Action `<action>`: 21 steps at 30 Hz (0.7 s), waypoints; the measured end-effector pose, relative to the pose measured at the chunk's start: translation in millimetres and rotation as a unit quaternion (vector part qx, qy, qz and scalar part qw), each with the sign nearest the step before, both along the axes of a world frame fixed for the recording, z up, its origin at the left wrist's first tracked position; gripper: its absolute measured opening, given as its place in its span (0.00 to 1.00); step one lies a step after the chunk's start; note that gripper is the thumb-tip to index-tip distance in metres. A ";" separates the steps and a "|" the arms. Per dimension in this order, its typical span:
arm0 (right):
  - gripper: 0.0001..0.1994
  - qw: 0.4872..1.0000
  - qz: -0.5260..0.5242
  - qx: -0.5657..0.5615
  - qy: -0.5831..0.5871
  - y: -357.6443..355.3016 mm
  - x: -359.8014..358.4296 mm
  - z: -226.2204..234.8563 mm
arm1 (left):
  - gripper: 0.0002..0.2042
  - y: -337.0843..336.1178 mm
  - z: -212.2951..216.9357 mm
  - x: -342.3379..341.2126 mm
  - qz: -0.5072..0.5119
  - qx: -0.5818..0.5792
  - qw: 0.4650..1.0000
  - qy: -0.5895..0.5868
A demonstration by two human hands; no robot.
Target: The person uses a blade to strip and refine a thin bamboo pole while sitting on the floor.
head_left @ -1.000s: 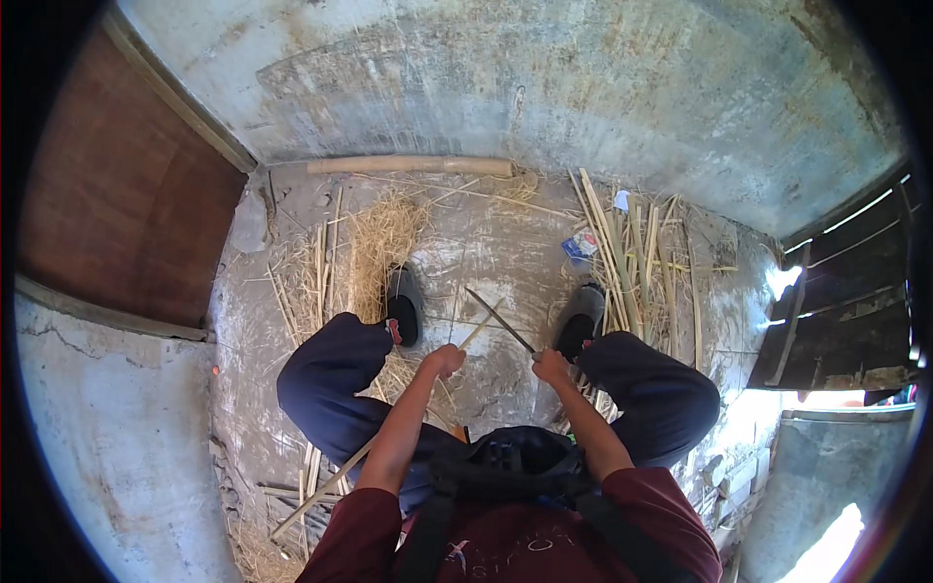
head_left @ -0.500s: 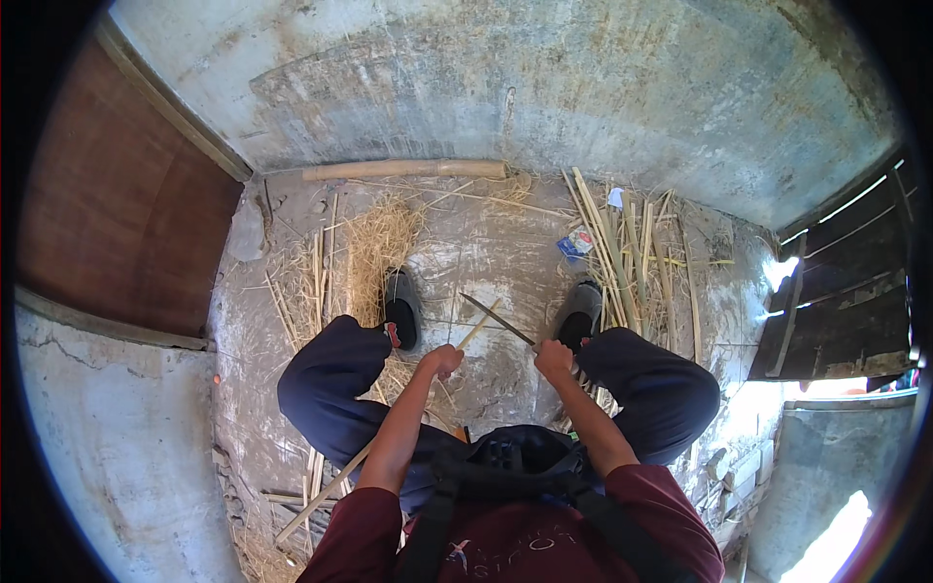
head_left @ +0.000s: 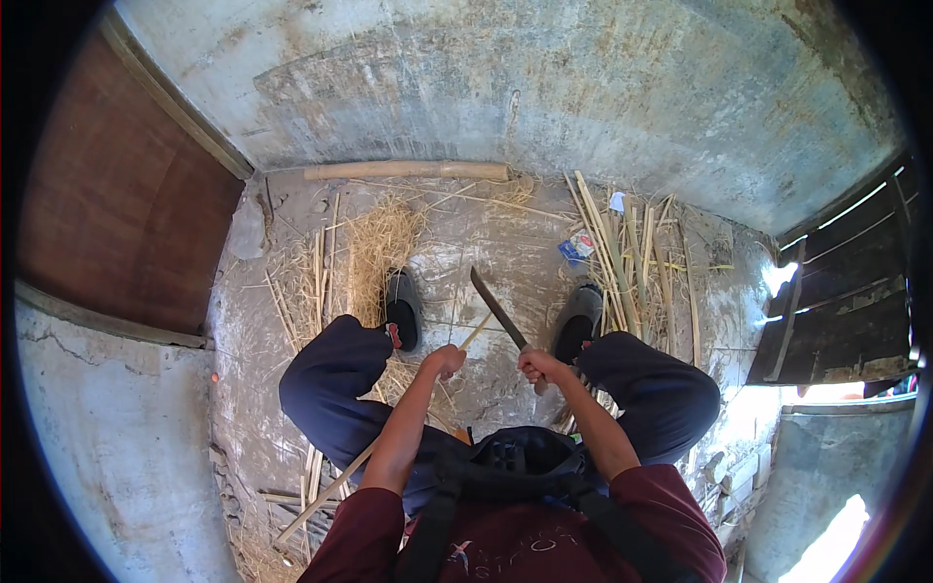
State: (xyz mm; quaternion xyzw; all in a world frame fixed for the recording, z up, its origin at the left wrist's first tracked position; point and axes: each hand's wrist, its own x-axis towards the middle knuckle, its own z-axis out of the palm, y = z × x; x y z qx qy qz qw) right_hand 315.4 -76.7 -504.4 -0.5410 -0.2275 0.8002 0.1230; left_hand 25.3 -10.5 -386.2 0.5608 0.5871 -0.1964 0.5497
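Observation:
My right hand (head_left: pixel 546 366) is wrapped round the handle of a machete (head_left: pixel 500 312). Its long dark blade points away and to the left, its flat side showing more than its edge. In my left hand (head_left: pixel 446 361) is a thin bamboo strip (head_left: pixel 348 473); one end pokes out past my fingers toward the blade, and the rest runs back under my left forearm to the lower left. A small gap seems to lie between the strip's far end and the blade.
Curly shavings (head_left: pixel 386 238) lie by my left shoe (head_left: pixel 403 311). Split bamboo strips (head_left: pixel 634 257) are heaped beyond my right shoe (head_left: pixel 579 321), near a blue and white wrapper (head_left: pixel 575 247). A bamboo pole (head_left: pixel 408 170) rests along the far wall (head_left: pixel 544 87).
My right hand has shifted slightly left and nearer, and the machete has turned, its tip swinging farther away and its flat side now showing. My left hand and the strip have hardly moved.

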 end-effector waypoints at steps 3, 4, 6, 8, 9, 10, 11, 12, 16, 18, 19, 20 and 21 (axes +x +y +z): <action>0.10 0.978 -0.019 0.179 -0.108 11.8 -57.7 56.2 | 0.23 -6.4 -10.4 -23.9 0.027 -0.004 1.000 0.007; 0.09 0.921 0.010 0.324 -0.217 14.4 -70.1 77.2 | 0.23 -7.0 -12.3 -25.3 0.027 -0.010 1.000 0.007; 0.09 0.811 0.036 0.486 -0.324 20.6 -90.0 119.2 | 0.23 -7.9 -15.1 -27.7 0.025 -0.019 0.999 0.007; 0.10 0.771 0.030 0.537 -0.342 23.7 -98.5 147.2 | 0.23 -8.2 -18.2 -27.0 0.025 -0.006 1.000 0.011; 0.10 0.775 0.042 0.538 -0.329 24.0 -100.4 150.2 | 0.23 -8.4 -19.2 -26.0 0.025 0.000 1.000 0.013; 0.10 0.780 0.054 0.539 -0.314 24.1 -104.1 153.8 | 0.23 -10.1 -20.7 -27.2 0.025 -0.004 1.000 0.011; 0.11 0.784 0.065 0.541 -0.298 25.7 -106.1 152.9 | 0.23 -9.1 -19.7 -27.8 0.024 -0.008 1.000 0.009; 0.11 0.784 0.080 0.526 -0.318 19.5 -102.9 136.0 | 0.23 -10.2 -20.6 -29.3 0.024 -0.011 1.000 0.007; 0.15 0.714 0.213 0.425 -0.514 -44.7 -4.3 -4.3 | 0.25 5.9 -11.1 -1.5 -0.006 -0.001 1.000 -0.020; 0.13 0.787 0.162 0.294 -0.518 -58.2 18.1 -16.7 | 0.25 -0.5 -12.0 -18.3 -0.011 0.014 1.000 -0.010; 0.13 0.811 0.115 0.248 -0.518 -60.0 25.9 -13.4 | 0.25 -3.4 -14.2 -26.5 0.012 -0.007 1.000 -0.011; 0.12 0.810 0.078 0.239 -0.530 -60.7 38.1 -14.8 | 0.25 0.8 -14.2 -22.1 0.027 -0.023 0.999 -0.025; 0.12 0.807 0.046 0.240 -0.538 -62.5 44.5 -20.9 | 0.25 2.4 -13.8 -12.7 0.036 -0.039 0.998 -0.038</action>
